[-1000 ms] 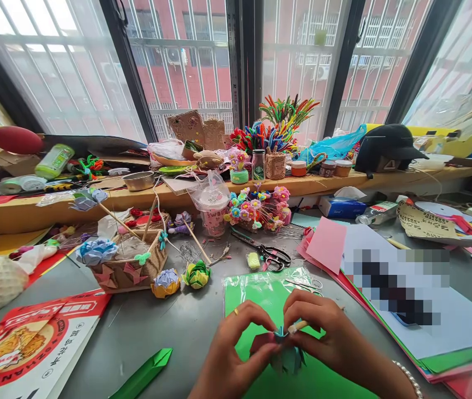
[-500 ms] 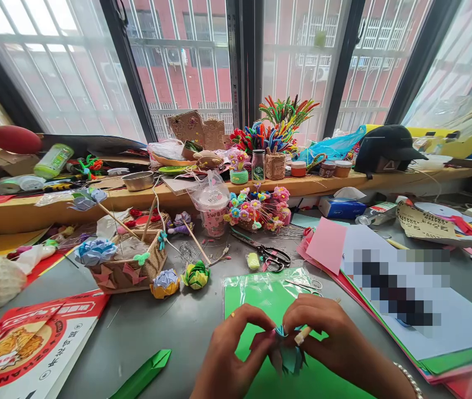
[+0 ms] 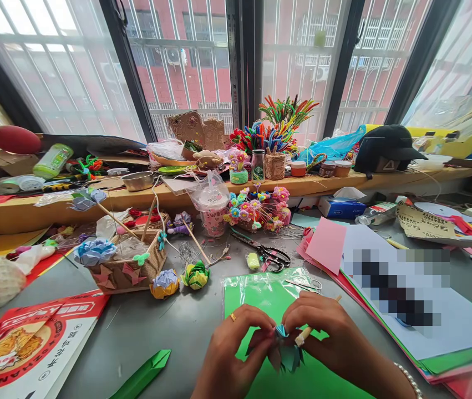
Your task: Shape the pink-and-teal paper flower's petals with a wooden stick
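- We see a craft workspace beside barred windows.
- Pipe cleaners stand toward our wooden ledge's back edge.
- Our desk carries scissors, folded-paper flowers and coloured sheets.

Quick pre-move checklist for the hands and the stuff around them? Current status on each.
1. Left hand gripping the folded paper piece: ok, pinched between thumb and fingers.
2. Stick secured: ok, held in the right hand, pale end toward the paper piece.
3. Stick touching the paper piece: cannot tell, fingers crowd that spot.
4. Plastic sleeve free of tools: not ok, small scissors lie at its far right corner.
5. Black-handled scissors apart from both hands: ok, beyond the sleeve.
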Motion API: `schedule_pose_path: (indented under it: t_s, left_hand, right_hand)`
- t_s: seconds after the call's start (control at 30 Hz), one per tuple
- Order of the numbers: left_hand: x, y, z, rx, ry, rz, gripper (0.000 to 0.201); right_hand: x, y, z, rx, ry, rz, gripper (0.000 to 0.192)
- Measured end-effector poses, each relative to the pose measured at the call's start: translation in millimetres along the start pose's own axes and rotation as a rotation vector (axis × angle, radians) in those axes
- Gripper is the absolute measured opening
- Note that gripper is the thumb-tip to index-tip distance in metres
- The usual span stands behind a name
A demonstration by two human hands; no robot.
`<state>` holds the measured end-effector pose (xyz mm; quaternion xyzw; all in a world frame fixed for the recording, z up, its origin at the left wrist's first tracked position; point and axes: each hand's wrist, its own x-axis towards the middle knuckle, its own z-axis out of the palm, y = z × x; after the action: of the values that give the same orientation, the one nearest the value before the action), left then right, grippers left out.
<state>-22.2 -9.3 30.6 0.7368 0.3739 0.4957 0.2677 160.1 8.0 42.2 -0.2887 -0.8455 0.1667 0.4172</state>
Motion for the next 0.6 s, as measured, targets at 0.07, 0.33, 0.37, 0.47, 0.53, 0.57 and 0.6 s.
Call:
schedule_pose_path:
  t_s: [0.07, 0.33, 0.37, 0.47, 0.53, 0.57, 0.6]
  left_hand:
    - [-0.2, 0.4, 0.3, 0.021, 0.013, -0.007, 0.013]
    - [3.4, 0.1, -4.0, 0.049, -0.088, 0.033, 0.014]
    - [3.7, -0.1, -4.6, 0.055, -0.112, 0.038, 0.014]
    - [3.7, -0.8, -5.7, 0.083, -0.143, 0.035, 0.015]
    - [3.1, -1.5, -6.0, 0.096, -0.152, 0.028, 0.015]
    - [2.8, -1.8, -6.2, 0.097, -0.157, 0.027, 0.016]
    - [2.5, -2.1, -6.5, 0.096, -0.161, 0.031, 0.016]
  right_hand:
    - [-0.1, 0.5, 0.4, -0.002, 0.001, -0.002, 0.014]
    - [2.0, 0.7, 1.1, 0.009, -0.006, 0.003, 0.014]
    - [1.8, 0.9, 1.3, 0.007, -0.008, 0.005, 0.014]
    - [0.6, 2.0, 2.1, -0.008, -0.021, 0.011, 0.014]
    - [-0.1, 2.4, 2.5, -0.015, -0.04, 0.013, 0.013]
    - [-0.2, 2.3, 2.6, -0.018, -0.049, 0.015, 0.013]
    - [-0.3, 1.9, 2.6, -0.021, -0.057, 0.015, 0.012]
